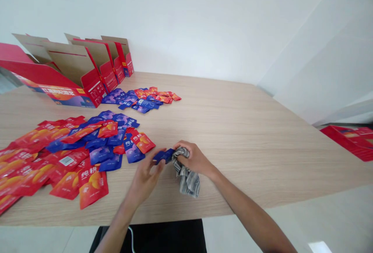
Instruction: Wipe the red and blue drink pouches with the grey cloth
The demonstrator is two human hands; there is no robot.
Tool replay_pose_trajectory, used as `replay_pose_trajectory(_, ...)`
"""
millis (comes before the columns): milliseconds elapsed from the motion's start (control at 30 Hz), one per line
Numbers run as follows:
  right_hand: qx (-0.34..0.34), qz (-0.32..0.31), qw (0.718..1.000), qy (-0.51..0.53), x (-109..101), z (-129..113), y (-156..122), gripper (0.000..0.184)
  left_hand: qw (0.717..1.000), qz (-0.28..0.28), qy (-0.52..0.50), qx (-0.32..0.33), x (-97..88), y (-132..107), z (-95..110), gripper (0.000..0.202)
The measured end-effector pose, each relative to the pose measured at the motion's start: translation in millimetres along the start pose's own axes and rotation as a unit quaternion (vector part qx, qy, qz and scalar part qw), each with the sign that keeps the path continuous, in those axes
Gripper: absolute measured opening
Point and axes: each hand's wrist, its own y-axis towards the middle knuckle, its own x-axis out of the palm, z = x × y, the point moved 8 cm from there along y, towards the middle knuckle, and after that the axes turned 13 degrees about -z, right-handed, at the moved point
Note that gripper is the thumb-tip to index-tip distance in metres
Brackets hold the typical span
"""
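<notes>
The left hand (145, 179) pinches a small blue packet (162, 156) by its left end, between thumb and fingers. The right hand (194, 157) is closed on a striped grey cloth (189, 181), bunched at the top and pressed against the packet's right end, with its loose part hanging toward the near side. The packet is thus between the two hands, over the near middle of the pale wooden desk (247, 128).

To the left of the hands, a wide pile (67, 161) of pouches spreads over the desk: mostly red ones with orange fruit prints on the left, blue ones toward the right and far side. At the pile's right edge, close to the left hand, a red pouch (143, 142) partly covers a blue pouch (133, 152). Farther back is a smaller cluster (145, 103) of blue and red sachets, with blue mainly left and red mainly right.

At the far left, open red boxes (70, 62) stand in a row, their flaps raised and brown inside, near the white wall (189, 23). Past the desk's right edge is a red container (346, 140), cut off by the view. Dark clothing (163, 237) and a white cord (132, 238) show at the near edge.
</notes>
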Motion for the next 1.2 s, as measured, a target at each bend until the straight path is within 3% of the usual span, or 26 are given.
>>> replay_pose_trajectory(167,0.017,-0.06,0.991,0.115,23.9,0.9,1.5,0.031,0.998,0.007,-0.05,-0.029,31.5,-14.8,-23.8,0.052)
replay_pose_trajectory(300,-0.038,0.053,0.997,0.043,14.1,-10.6,-2.9,0.044,0.991,0.071,-0.106,-0.035,27.8,-19.8,-30.7,0.054)
replay_pose_trajectory(400,-0.129,0.124,0.983,-0.039,7.0,-26.4,-12.8,0.027,0.984,0.097,-0.133,-0.073,25.2,-26.0,-45.7,0.055)
replay_pose_trajectory(500,-0.212,0.091,0.97,-0.076,17.4,-37.1,-18.9,0.012,0.979,0.08,-0.157,-0.103,34.0,-31.2,-61.6,0.06)
replay_pose_trajectory(600,-0.222,0.036,0.97,-0.093,34.2,-38.4,-17.7,0.015,0.972,0.061,-0.195,-0.115,48.2,-32.2,-72.6,0.075)
replay_pose_trajectory(667,-0.215,0.027,0.972,-0.088,41.4,-38.2,-15.6,0.016,0.963,0.089,-0.227,-0.115,51.6,-31.5,-76.9,0.086)
replay_pose_trajectory(833,-0.216,0.034,0.973,-0.071,48.6,-37.6,-14.4,0.013,0.939,0.166,-0.285,-0.099,47.3,-27.6,-73.9,0.08)
replay_pose_trajectory(967,-0.233,-0.044,0.96,-0.148,65.9,-35.2,-18.8,0.016,0.911,0.2,-0.346,-0.102,42.4,-27.1,-63.3,0.075)
replay_pose_trajectory(1100,-0.258,-0.085,0.933,-0.237,73.9,-35.0,-24.6,0.019,0.907,0.194,-0.364,-0.092,43.4,-28.5,-55.2,0.068)
replay_pose_trajectory(1200,-0.276,-0.028,0.933,-0.229,56.4,-40.5,-25.5,0.014,0.927,0.149,-0.328,-0.106,52.6,-34.6,-57.5,0.063)
